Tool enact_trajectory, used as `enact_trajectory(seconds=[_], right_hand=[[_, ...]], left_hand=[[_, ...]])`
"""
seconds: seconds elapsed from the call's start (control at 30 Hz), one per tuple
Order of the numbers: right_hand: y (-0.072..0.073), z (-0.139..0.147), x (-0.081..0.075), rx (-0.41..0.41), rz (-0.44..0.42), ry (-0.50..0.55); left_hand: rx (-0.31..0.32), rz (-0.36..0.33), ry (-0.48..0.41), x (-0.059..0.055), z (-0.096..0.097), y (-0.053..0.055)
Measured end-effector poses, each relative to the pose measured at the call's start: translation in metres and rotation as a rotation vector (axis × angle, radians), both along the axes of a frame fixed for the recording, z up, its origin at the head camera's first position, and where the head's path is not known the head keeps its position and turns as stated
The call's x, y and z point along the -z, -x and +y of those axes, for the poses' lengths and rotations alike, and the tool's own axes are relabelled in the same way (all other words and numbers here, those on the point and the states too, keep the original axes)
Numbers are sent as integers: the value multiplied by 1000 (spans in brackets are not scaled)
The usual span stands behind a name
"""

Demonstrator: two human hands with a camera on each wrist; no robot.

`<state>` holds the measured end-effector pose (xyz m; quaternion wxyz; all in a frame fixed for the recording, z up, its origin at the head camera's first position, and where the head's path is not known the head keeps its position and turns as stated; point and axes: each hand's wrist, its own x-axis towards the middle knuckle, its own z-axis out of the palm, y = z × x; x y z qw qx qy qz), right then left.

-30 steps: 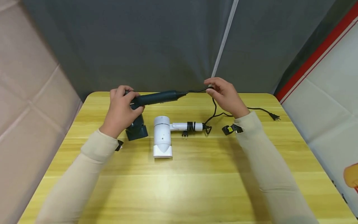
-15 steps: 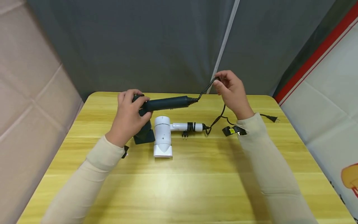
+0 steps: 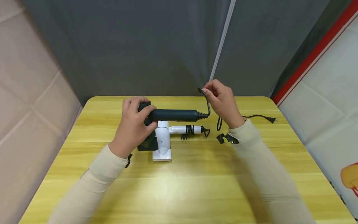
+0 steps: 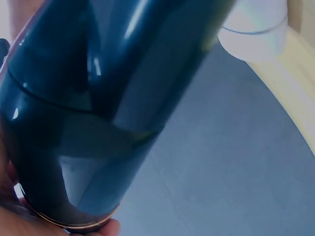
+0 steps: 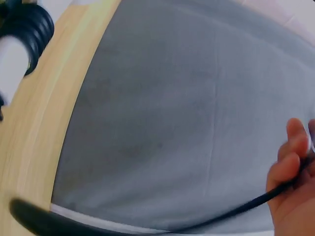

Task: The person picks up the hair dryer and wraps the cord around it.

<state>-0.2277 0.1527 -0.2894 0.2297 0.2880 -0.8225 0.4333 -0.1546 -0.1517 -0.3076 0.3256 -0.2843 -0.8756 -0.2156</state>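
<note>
My left hand [image 3: 133, 127] grips a dark teal hair dryer [image 3: 176, 115] around its barrel, with the handle pointing right. In the left wrist view the glossy dryer body [image 4: 74, 123] fills the left side. My right hand [image 3: 223, 102] pinches the dryer's black cord [image 3: 208, 105] between thumb and fingers, and a bend of it rises from the handle end. The right wrist view shows this cord [image 5: 246, 206] running to my fingers. Below the dark dryer lies a white hair dryer [image 3: 162, 140], its top partly hidden, with black cord wound around its handle.
A black two-pin plug [image 3: 271, 119] lies on the wooden table [image 3: 173, 193] at the right. The white dryer's plug [image 3: 183, 137] sits below its handle. A grey curtain [image 3: 126, 46] hangs behind the table; pale walls stand at both sides.
My left hand has carried the dark dryer rightward and nearer, so it overlaps the white one. My right hand rose with the cord, then came down and left, and the cord near the handle bends upward.
</note>
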Motion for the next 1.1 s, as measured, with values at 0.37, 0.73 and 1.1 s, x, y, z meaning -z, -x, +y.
enact_trajectory(seconds=[0.37,0.73,1.1], right_hand=[[-10,-9,0,-151,141,-40],[-20,34,-7,-250,-252,43],[-25,42,3,-366,-8,81]], left_hand=[[42,95,-5,0,13,-10],[-75,139,-62,11,-15,-2],[-192,144,-104,14,-38,6]])
